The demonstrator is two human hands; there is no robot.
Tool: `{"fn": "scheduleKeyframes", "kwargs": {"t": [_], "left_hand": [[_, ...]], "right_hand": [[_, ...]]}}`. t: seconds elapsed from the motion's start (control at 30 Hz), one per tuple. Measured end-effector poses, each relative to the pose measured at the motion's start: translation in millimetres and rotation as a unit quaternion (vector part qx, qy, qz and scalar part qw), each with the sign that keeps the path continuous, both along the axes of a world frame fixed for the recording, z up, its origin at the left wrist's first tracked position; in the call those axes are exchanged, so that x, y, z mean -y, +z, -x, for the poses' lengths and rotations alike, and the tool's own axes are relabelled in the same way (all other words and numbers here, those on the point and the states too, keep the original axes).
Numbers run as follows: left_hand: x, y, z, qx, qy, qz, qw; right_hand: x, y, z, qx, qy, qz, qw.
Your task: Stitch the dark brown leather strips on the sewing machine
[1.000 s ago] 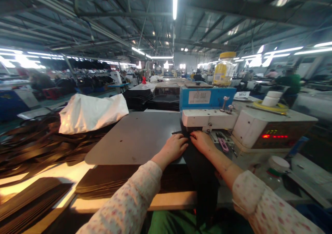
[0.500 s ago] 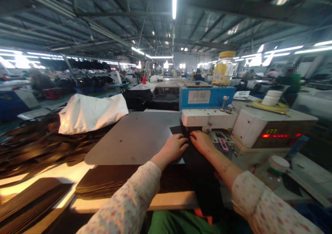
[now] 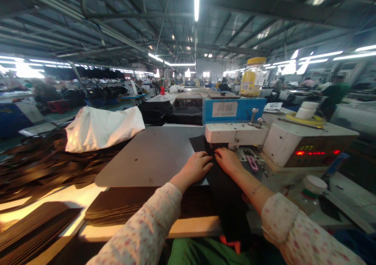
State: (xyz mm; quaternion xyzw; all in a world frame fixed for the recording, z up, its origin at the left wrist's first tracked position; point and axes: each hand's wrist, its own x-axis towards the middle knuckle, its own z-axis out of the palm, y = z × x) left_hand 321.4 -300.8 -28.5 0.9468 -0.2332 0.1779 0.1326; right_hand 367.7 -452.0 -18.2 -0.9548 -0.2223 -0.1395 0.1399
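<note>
A long black fabric strip (image 3: 227,196) runs from my lap, over the table edge, to the sewing machine head (image 3: 235,133). Its far end shows on the metal plate (image 3: 149,155), left of the head. My left hand (image 3: 198,166) is on the strip's left side, bent fingers pressing and holding it just in front of the head. My right hand (image 3: 227,159) grips the strip at its right edge, fingertips curled close to the left hand's. The needle area is hidden behind fingers and machine. Pink-handled thread snips (image 3: 252,163) lie right of my right hand.
Stacked dark fabric pieces (image 3: 117,206) lie under the plate's near edge. Left are more strips (image 3: 32,167) and a white cloth bag (image 3: 102,127). A control box (image 3: 311,139) with red digits stands right, near a lidded jar (image 3: 313,190). A yellow-capped jar (image 3: 252,78) tops the machine.
The black strip has fed away from me, so more of its far end shows on the plate. Both hands stay in nearly the same place.
</note>
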Motion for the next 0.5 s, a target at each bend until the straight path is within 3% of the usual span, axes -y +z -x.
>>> {"fn": "scheduleKeyframes", "kwargs": {"t": [0.5], "left_hand": [[0.7,2.1,1.7,-0.015,0.002,0.007,1.0]], "right_hand": [[-0.5,1.0,0.8,0.0,0.004,0.013,1.0]]}}
